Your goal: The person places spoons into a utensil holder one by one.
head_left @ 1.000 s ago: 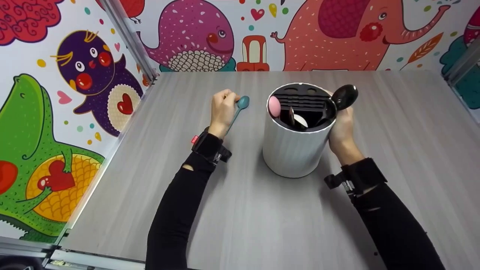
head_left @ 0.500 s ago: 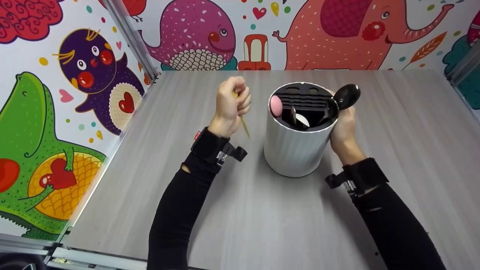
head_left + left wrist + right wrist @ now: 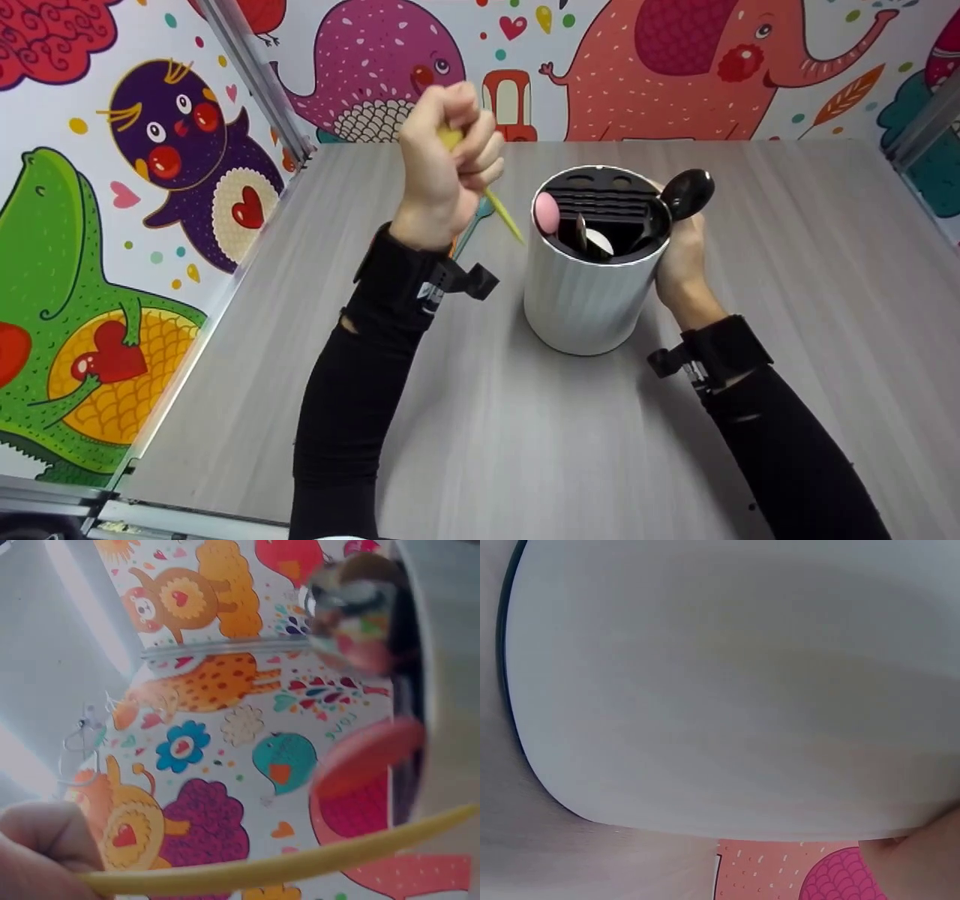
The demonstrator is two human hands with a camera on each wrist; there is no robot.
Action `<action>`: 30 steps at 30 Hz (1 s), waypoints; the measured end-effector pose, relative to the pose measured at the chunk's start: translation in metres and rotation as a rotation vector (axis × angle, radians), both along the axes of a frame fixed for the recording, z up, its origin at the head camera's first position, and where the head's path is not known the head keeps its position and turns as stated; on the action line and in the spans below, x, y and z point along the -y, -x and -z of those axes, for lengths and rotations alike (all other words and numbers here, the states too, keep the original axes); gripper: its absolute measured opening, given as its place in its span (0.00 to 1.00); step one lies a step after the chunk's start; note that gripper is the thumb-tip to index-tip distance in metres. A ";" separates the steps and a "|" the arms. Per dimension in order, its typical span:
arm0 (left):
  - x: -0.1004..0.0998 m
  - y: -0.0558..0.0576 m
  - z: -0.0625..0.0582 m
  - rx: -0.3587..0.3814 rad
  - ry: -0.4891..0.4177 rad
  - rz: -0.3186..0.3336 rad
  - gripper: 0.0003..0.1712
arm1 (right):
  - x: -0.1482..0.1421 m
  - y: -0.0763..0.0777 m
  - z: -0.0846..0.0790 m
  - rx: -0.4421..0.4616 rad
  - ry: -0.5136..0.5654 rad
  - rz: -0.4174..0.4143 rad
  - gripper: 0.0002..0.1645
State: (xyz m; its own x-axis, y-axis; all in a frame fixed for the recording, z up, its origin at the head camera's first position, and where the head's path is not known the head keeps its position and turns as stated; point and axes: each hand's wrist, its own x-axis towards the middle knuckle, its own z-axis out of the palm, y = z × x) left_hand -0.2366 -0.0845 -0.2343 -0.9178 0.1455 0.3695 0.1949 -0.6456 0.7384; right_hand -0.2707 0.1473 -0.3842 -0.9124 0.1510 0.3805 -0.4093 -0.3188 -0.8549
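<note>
Head view, left hand (image 3: 442,180): was curled round yellow stick (image 3: 505,215), left of white pot (image 3: 589,304).
Right hand (image 3: 685,259): touched pot's right; couldn't see fingers.
Yellow stick: its slant could've bumped pot.

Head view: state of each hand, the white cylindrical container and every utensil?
White cylindrical container: upright on grey table
Left hand: gripping slender yellow utensil
Slender yellow utensil: narrow end down, outside container
Right hand: holding container's side
Teal utensil: on table, partly hidden
Glossy black spoon: head past container rim
Pink-headed utensil: standing in container
Shiny metal utensils: inside container
Orange sliver: identity unclear
</note>
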 end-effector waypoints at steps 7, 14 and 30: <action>-0.013 -0.002 -0.018 -0.082 -0.005 -0.033 0.23 | 0.002 0.000 -0.002 -0.005 -0.003 -0.020 0.31; -0.034 0.006 -0.010 -0.049 0.054 -0.018 0.23 | 0.000 -0.001 -0.002 -0.007 -0.001 -0.020 0.31; -0.055 0.016 0.039 -0.072 0.274 -0.003 0.20 | 0.001 0.000 0.000 -0.029 0.017 -0.028 0.33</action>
